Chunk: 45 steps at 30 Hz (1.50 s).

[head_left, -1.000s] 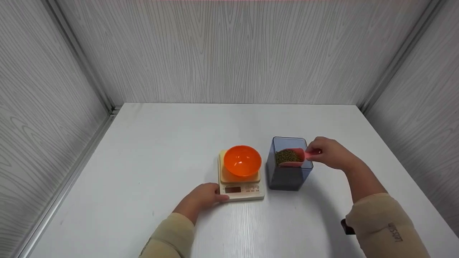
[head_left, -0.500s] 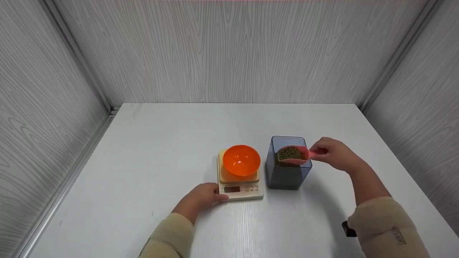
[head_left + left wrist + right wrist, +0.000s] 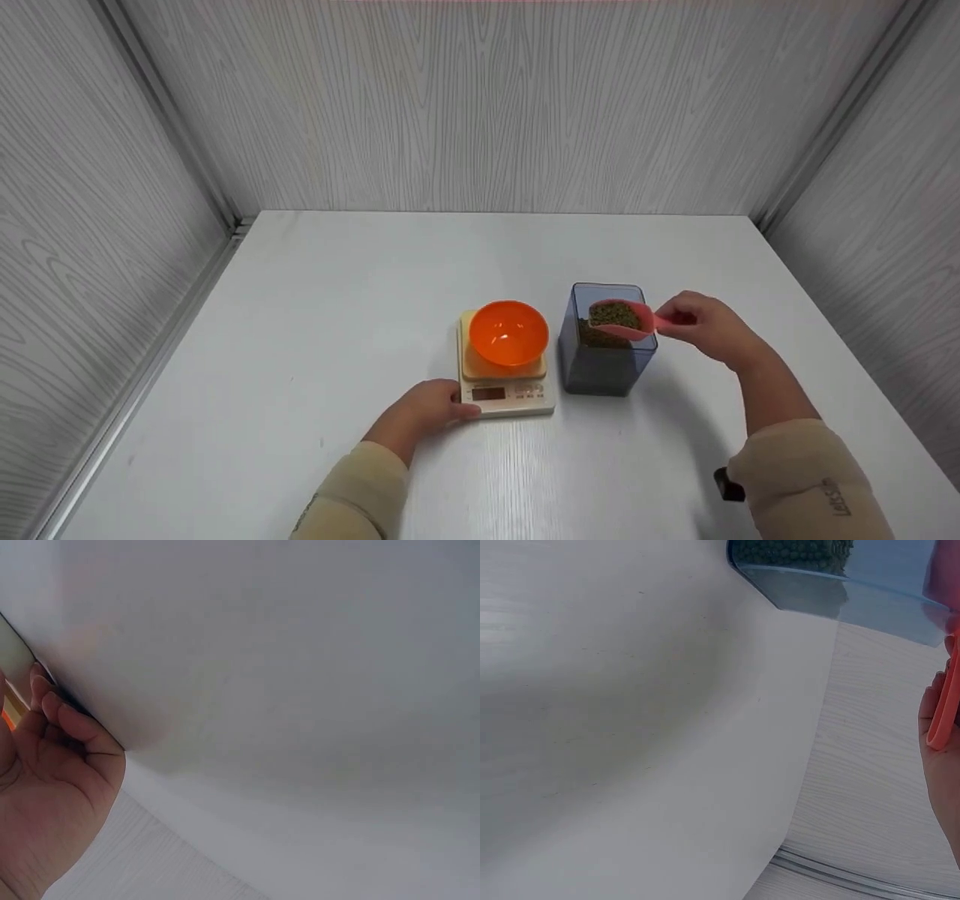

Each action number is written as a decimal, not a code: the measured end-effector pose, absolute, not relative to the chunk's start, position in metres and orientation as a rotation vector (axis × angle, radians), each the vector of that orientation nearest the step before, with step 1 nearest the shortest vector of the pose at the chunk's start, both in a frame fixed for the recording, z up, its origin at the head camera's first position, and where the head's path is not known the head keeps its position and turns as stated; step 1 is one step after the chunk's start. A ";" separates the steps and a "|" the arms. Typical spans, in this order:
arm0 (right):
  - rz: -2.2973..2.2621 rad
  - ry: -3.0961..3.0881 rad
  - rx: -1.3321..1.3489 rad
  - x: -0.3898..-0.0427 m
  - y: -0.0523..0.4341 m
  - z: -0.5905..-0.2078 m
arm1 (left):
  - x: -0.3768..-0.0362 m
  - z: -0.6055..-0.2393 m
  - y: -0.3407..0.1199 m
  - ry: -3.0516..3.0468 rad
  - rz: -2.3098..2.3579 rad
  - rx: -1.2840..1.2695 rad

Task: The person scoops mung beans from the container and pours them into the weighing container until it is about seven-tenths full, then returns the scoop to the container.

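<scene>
My right hand (image 3: 705, 326) pinches the handle of a pink scoop (image 3: 626, 321) heaped with small green beans, held just above the open top of a clear blue-grey container (image 3: 604, 360) that also holds beans. In the right wrist view the scoop handle (image 3: 945, 709) lies against my fingers and the container (image 3: 840, 581) shows at the top. My left hand (image 3: 427, 409) grips the front left corner of a cream kitchen scale (image 3: 506, 386). An empty orange bowl (image 3: 508, 334) sits on the scale. The left wrist view shows my left hand (image 3: 56, 787) against the scale's edge.
A white table (image 3: 337, 285) is enclosed by grey wood-grain walls on three sides. A metal rail (image 3: 161, 345) runs along its left edge. A small dark object (image 3: 724, 484) lies by my right sleeve.
My right hand has lifted the bean-filled scoop up out of the container and slightly to the right. My left hand has stayed on the scale.
</scene>
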State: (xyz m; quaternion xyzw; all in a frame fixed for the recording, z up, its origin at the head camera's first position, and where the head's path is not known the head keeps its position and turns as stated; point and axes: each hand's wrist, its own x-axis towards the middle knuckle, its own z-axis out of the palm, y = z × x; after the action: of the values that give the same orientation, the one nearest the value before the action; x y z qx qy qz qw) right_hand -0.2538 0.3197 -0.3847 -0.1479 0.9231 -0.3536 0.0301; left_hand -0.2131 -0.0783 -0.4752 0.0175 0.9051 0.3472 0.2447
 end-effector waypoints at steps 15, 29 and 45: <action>-1.125 2.854 -0.528 -0.261 0.297 -0.366 | -0.214 -0.475 -0.077 2.517 0.880 0.108; -0.989 2.900 -0.655 -0.263 0.247 -0.353 | -0.215 -0.473 -0.076 2.509 0.888 0.093; -0.800 2.947 -0.774 -0.264 0.216 -0.354 | -0.213 -0.473 -0.079 2.491 0.905 0.073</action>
State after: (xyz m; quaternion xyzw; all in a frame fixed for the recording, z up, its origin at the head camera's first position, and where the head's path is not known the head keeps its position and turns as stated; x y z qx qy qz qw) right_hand -0.2643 0.2165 -0.3541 -0.2456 0.9355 -0.2540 -0.0044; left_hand -0.2133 -0.0787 -0.4728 0.0268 0.9114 0.3311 0.2429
